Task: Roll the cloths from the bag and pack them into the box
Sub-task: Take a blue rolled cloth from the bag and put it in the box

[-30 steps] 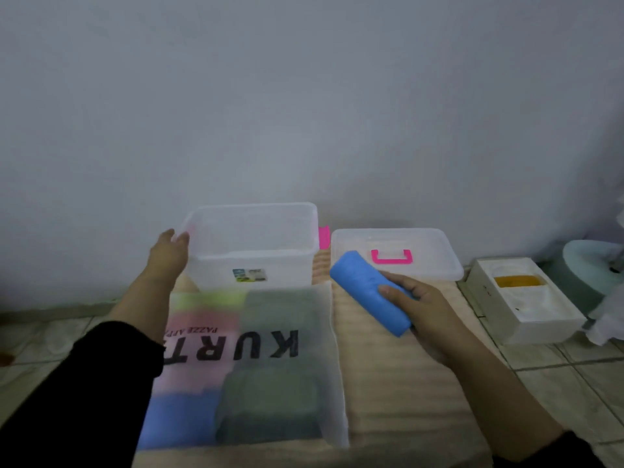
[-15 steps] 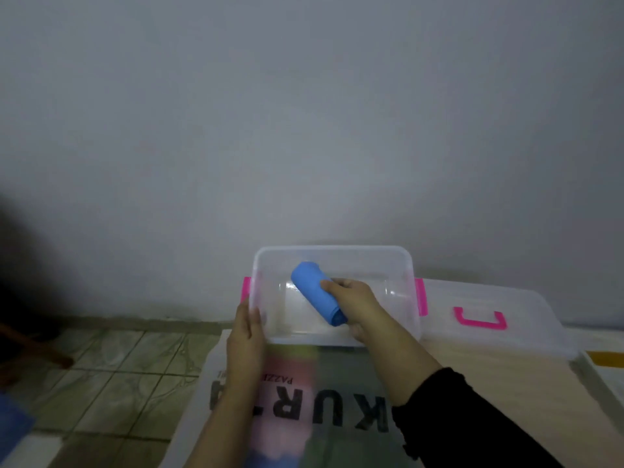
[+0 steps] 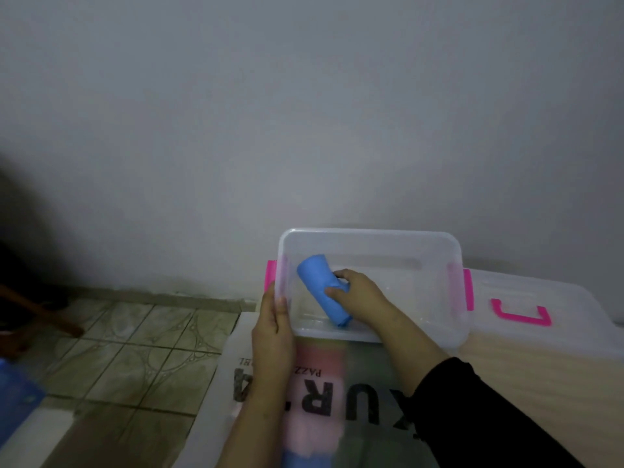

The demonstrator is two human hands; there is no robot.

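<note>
Right hand (image 3: 363,295) reaches over the near wall of the clear plastic box (image 3: 371,236), fingers curled round a rolled blue cloth (image 3: 320,287) lying slanted in the box's left half; left hand (image 3: 273,327) holds the box's left rim, thumb over the edge. Frosted bag (image 3: 233,349) with black lettering lies just in front of the box, pink, green and blue cloths showing through it; clear lid (image 3: 553,336) with pink handle sits right of the box. All on a pale wood tabletop (image 3: 547,393) by a grey wall (image 3: 304,113), tiled floor (image 3: 135,349) to the left.

rolled cloth (image 3: 323,289) in box (image 3: 371,235), lid (image 3: 540,336) right, bag (image 3: 324,396) before
</note>
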